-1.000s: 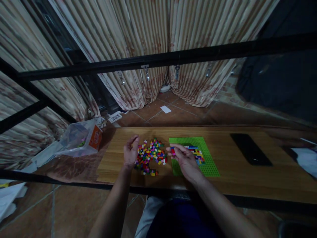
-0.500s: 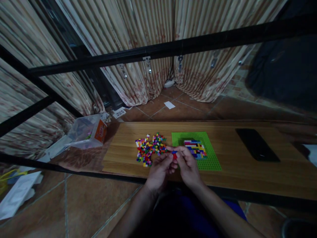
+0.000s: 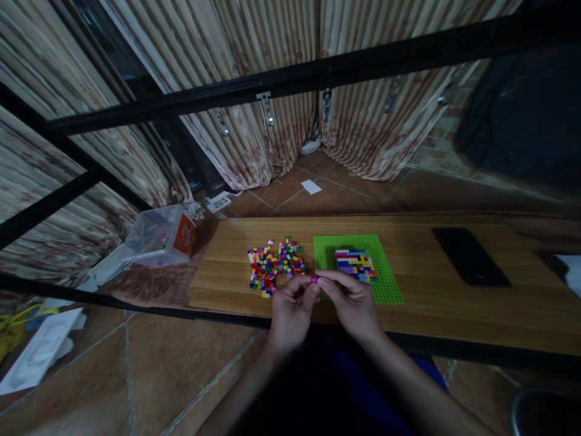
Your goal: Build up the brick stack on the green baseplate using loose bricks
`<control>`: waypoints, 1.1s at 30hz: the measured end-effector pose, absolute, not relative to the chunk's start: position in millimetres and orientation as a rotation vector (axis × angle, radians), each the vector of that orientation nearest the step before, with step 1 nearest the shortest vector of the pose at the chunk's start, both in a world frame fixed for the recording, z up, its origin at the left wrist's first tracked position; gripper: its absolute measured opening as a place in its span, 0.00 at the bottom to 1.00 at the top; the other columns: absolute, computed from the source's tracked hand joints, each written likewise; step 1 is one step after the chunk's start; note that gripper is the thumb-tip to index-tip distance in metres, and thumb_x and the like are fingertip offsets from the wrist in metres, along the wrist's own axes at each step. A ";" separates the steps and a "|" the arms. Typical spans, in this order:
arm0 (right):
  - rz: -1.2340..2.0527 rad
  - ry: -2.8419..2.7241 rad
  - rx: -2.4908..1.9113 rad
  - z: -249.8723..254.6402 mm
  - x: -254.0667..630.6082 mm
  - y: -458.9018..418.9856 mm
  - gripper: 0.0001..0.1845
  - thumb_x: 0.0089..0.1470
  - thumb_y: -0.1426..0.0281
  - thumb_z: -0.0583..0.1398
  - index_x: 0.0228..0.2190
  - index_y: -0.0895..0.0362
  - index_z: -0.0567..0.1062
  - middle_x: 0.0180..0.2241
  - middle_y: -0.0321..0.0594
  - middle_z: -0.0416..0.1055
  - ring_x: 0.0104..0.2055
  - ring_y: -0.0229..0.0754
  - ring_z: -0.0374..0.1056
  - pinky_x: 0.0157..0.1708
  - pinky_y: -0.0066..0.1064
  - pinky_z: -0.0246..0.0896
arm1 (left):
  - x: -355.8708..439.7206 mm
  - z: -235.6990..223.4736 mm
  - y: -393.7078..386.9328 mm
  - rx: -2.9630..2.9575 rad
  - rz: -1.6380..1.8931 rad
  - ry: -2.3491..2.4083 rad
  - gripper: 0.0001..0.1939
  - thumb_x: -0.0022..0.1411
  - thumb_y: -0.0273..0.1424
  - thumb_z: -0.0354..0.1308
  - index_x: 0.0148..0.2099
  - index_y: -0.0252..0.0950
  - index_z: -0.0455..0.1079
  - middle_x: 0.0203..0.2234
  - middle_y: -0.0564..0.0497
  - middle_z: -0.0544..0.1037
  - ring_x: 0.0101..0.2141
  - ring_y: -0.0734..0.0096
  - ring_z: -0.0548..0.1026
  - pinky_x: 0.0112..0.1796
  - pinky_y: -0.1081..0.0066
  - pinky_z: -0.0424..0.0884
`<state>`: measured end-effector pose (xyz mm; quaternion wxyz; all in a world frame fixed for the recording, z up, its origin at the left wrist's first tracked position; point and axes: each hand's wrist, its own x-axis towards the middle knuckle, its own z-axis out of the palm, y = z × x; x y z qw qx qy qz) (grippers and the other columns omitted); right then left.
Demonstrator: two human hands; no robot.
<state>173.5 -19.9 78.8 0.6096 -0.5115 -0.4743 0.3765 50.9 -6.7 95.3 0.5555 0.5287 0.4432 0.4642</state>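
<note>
Between my two hands, just above the table's near edge, is a small magenta toy brick (image 3: pixel 315 279). My left hand (image 3: pixel 293 307) pinches it from the left with thumb and forefinger. From the other side, the thumb and fingertips of my right hand (image 3: pixel 353 301) close on it too. Whether other bricks are joined to it is hidden by the fingers. Left of my hands spreads a pile of loose coloured bricks (image 3: pixel 276 264). Behind my right hand lies a green baseplate (image 3: pixel 389 284), bearing a block of multicoloured bricks (image 3: pixel 356 264) built in rows.
A black phone-like slab (image 3: pixel 472 257) lies on the right of the wooden table (image 3: pixel 417 260). Beyond the table's left end stands a clear plastic box (image 3: pixel 157 236) with an orange label. A black metal bar (image 3: pixel 290 91) crosses above the far side, before striped curtains.
Red and blue showed between my fingers before; now magenta shows there. My fingers have shifted their grip, and the table sits slightly higher in view.
</note>
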 end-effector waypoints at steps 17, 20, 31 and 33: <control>0.752 -1.559 -1.380 34.8 150.7 12.4 0.12 0.58 0.66 0.56 0.36 0.53 0.80 0.37 0.41 0.79 0.38 0.43 0.74 0.40 0.34 0.68 | -5.5 45.7 -8.4 1.128 1.112 1.365 0.10 0.54 0.37 0.64 0.34 0.35 0.76 0.29 0.51 0.79 0.32 0.70 0.75 0.37 0.73 0.69; 0.622 -1.763 -1.382 29.7 141.2 26.9 0.12 0.59 0.70 0.55 0.36 0.52 0.80 0.36 0.41 0.78 0.38 0.42 0.73 0.42 0.34 0.67 | -16.0 35.5 -7.2 1.197 1.111 1.436 0.11 0.56 0.38 0.62 0.36 0.35 0.76 0.32 0.49 0.80 0.36 0.67 0.76 0.40 0.71 0.69; 0.551 -1.954 -1.343 19.7 131.4 43.6 0.19 0.54 0.78 0.55 0.44 0.52 0.77 0.40 0.41 0.76 0.42 0.43 0.71 0.46 0.38 0.66 | -19.4 37.1 -2.6 1.272 1.069 1.566 0.08 0.57 0.35 0.60 0.36 0.36 0.75 0.29 0.51 0.79 0.31 0.69 0.76 0.34 0.74 0.68; 0.537 -1.939 -1.354 18.7 134.5 41.3 0.18 0.55 0.77 0.54 0.43 0.52 0.77 0.39 0.41 0.76 0.42 0.44 0.71 0.46 0.37 0.67 | -19.5 35.1 -3.1 1.289 1.057 1.568 0.08 0.58 0.35 0.60 0.37 0.35 0.75 0.29 0.51 0.79 0.32 0.69 0.76 0.34 0.74 0.69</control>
